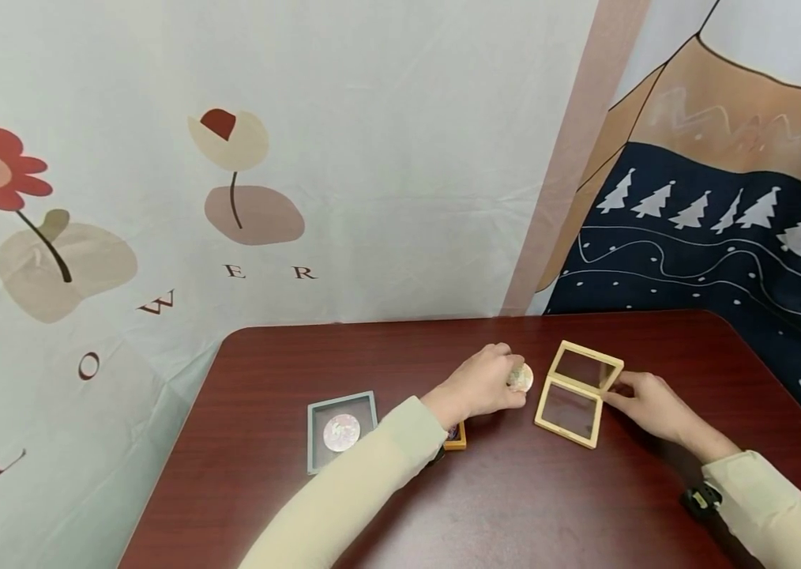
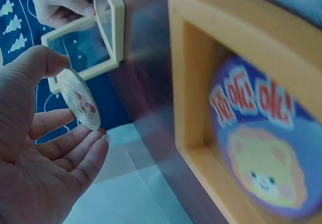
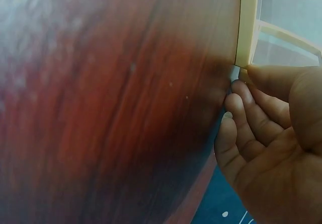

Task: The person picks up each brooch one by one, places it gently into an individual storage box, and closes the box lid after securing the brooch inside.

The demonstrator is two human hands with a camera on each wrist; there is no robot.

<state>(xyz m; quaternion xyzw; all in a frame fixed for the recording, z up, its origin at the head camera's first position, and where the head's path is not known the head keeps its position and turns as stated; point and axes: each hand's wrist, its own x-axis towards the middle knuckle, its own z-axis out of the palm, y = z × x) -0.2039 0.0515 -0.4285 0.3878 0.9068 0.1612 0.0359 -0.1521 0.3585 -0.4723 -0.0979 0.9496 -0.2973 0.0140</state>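
Note:
My left hand (image 1: 487, 381) holds a round pale badge (image 1: 523, 378) by its edge, between thumb and fingertips. In the left wrist view the badge (image 2: 80, 99) stands on edge, its face showing a small red pattern. To the right of it, a pale yellow display frame (image 1: 564, 436) with clear film panes is opened out like a book, its upper half tilted up. My right hand (image 1: 651, 405) pinches the frame's right side near the hinge; the right wrist view shows thumb and fingertips at the yellow edge (image 3: 246, 27).
A grey-blue frame (image 1: 311, 438) with a round shiny badge (image 1: 341, 432) in it lies at the left. Partly behind my left forearm is an orange frame (image 2: 193, 83) holding a lion badge (image 2: 266, 168). The dark red table (image 1: 514, 506) meets a printed cloth (image 1: 400, 237) behind.

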